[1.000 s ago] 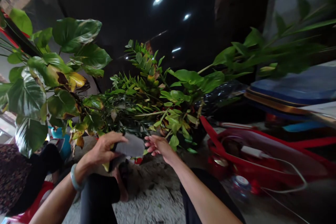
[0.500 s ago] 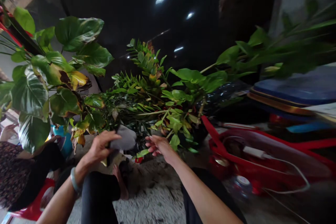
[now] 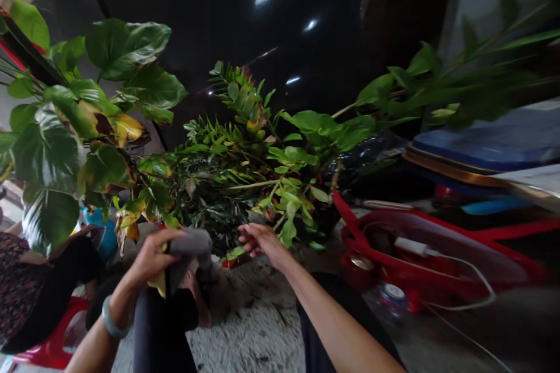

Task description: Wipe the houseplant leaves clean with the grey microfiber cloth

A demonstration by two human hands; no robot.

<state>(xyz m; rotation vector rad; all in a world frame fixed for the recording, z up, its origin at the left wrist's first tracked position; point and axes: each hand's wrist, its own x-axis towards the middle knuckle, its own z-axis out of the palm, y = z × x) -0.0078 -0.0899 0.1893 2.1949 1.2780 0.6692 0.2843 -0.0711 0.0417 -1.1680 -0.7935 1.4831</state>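
My left hand [image 3: 154, 256], with a pale bangle at its wrist, is closed around a soft grey piece of cloth [image 3: 195, 245]. The cloth is blurred and hangs to the right of the fingers, above my left knee. A yellow scrap [image 3: 158, 284] shows below that hand; whether it belongs to the cloth, I cannot tell. My right hand [image 3: 266, 245] is held in front of the plants, palm turned inward. Its fingers are half curled and apart, with nothing clearly seen in them. Green leaves [image 3: 289, 210] are just beyond it.
A large-leaved plant [image 3: 48, 151] stands at left, near a seated person [image 3: 30, 291] on a red stool [image 3: 56, 332]. At right are a red basket [image 3: 455, 280] with a white charger [image 3: 413, 246] and cable, a lidded jar [image 3: 392, 297], and a stacked blue-topped surface [image 3: 476, 151].
My left hand has moved down and left, and the grey cloth now droops beside it. My right hand has stayed nearly in place. The whole view has shifted slightly.
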